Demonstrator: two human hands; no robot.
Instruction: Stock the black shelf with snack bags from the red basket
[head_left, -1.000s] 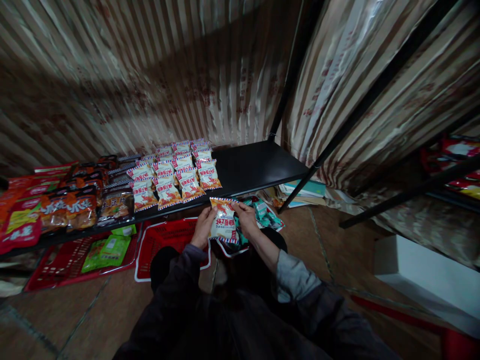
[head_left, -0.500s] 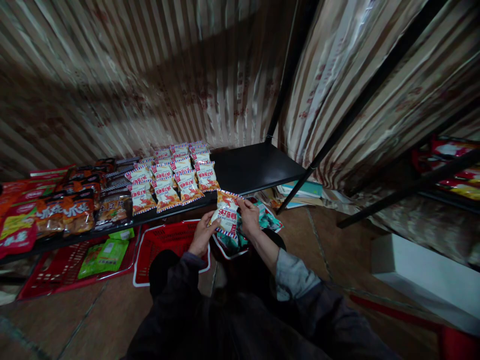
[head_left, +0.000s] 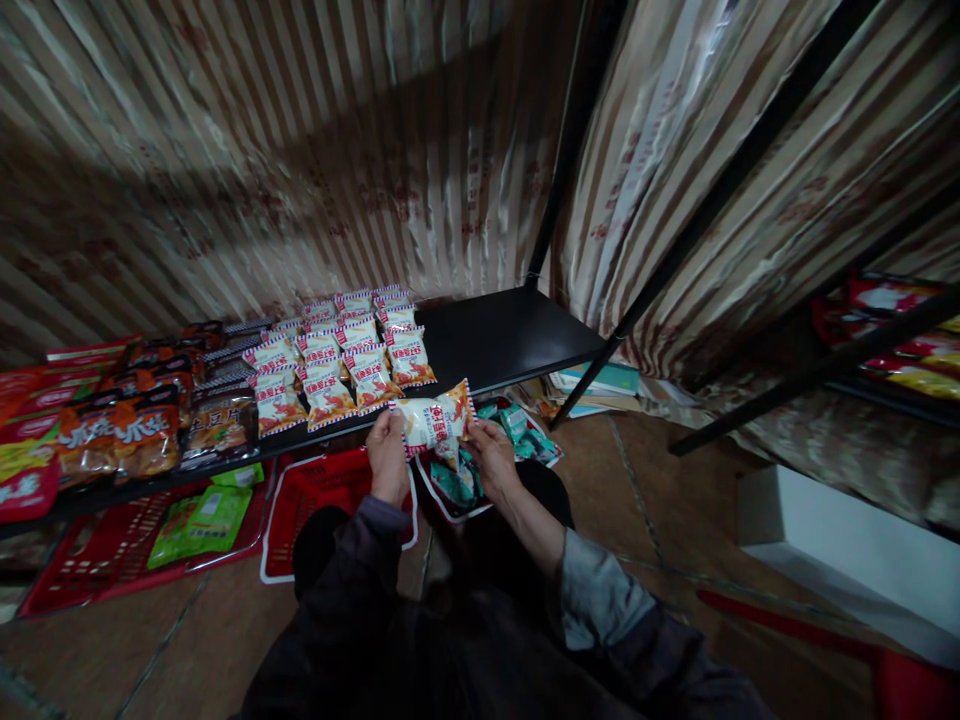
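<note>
My left hand [head_left: 388, 452] pinches the left end of a white and orange snack bag [head_left: 429, 424] with a striped red-and-blue edge. The fingers of my right hand [head_left: 491, 458] close on its other end. The bag lies sideways and looks creased in the middle; I cannot tell whether a second bag overlaps it. Just beyond my hands is a black shelf [head_left: 517, 330], where matching snack bags [head_left: 326, 392] stand in rows. Below my right hand, a basket with a white rim [head_left: 459, 519] holds teal packets [head_left: 525, 435].
Left along the shelf lie brown snack packs [head_left: 146, 435] and red packs [head_left: 30, 455]. Beneath are a red basket [head_left: 281, 520] and another red basket [head_left: 67, 575] with green packets [head_left: 201, 520]. A black post [head_left: 630, 320] rises at the right, and a white box [head_left: 847, 550] sits on the floor.
The snack bag has turned from upright to sideways and creased. My left hand has moved up and left, and my right hand has lowered slightly. The view has shifted a little.
</note>
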